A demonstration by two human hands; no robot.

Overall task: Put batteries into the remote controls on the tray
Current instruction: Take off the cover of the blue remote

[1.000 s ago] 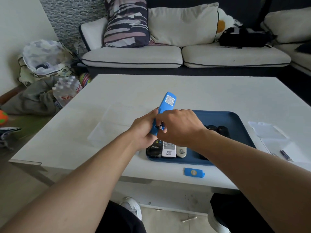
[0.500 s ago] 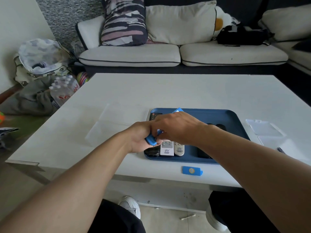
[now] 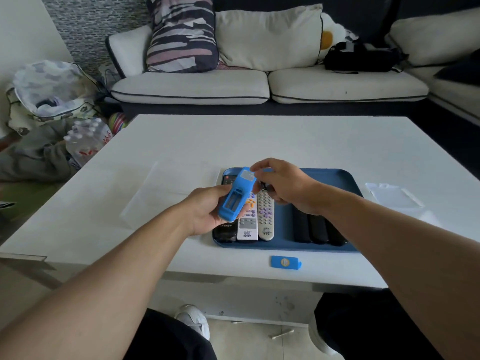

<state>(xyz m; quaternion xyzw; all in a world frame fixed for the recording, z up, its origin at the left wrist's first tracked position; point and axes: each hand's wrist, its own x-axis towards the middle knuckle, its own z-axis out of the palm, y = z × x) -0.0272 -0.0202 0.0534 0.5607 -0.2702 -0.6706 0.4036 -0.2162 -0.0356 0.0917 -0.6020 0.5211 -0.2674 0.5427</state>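
Blue remote held back-up above tray, battery bay uncovered.

Left hand [image 3: 207, 211] grips blue remote [image 3: 237, 197]; its white label is unreadable. Right hand [image 3: 283, 187] pinches its top end, a small dark object under the fingers. Blue cover [image 3: 285, 262] lies on table [image 3: 285, 141] before tray [image 3: 345, 183]. Black remote [image 3: 225, 228] reads "TKTP".

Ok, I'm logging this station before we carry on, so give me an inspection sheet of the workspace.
Surface: white table.
Job's things: blue remote held back up, battery bay open; blue tray with remotes; blue battery cover on the table in front of the tray.
Clutter: clear plastic packaging right of the tray.
Hands: left hand grips the blue remote; right hand pinches something small and dark.
Cables: nothing seen.
Surroundings: sofa behind; bags on the floor.
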